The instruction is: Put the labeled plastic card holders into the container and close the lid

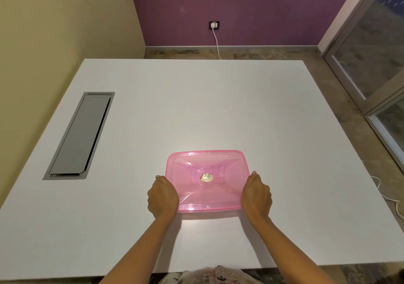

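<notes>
Bare white bench, and we've got the left hand and right hand clamped on the sides of the pink container near us, probably seating its lid.

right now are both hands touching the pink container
Touching. The head view shows the left hand pressed against the pink container's left side and the right hand against its right side, with no gap visible.
</notes>
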`<state>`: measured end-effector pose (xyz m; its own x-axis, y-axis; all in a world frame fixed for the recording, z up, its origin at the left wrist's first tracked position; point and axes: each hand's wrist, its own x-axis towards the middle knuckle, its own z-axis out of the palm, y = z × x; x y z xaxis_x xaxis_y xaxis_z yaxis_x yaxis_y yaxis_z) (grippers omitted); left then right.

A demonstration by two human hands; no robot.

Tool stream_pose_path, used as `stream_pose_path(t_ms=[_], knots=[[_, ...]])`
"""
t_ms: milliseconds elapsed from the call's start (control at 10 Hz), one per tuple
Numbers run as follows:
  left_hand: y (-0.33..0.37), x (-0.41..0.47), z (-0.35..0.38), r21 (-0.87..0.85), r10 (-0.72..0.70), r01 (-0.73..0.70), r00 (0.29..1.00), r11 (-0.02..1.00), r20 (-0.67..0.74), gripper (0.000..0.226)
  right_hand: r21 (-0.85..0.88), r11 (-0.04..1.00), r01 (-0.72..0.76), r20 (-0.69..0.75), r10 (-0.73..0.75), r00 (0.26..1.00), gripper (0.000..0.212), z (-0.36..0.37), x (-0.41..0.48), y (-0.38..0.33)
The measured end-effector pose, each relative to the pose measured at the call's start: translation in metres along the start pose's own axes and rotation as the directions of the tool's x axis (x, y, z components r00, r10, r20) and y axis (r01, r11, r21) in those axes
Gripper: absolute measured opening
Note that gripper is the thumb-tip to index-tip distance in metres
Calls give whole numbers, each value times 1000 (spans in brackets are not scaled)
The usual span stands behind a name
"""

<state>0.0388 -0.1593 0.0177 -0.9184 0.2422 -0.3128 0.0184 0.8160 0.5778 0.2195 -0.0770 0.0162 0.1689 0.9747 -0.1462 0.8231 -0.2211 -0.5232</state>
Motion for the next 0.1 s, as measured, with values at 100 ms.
stream_pose_path(t_ms=[100], knots=[[0,-4,1,-9,120,-121,992,993,-46,35,-32,998,45,28,-44,999,27,1,-2,-5]])
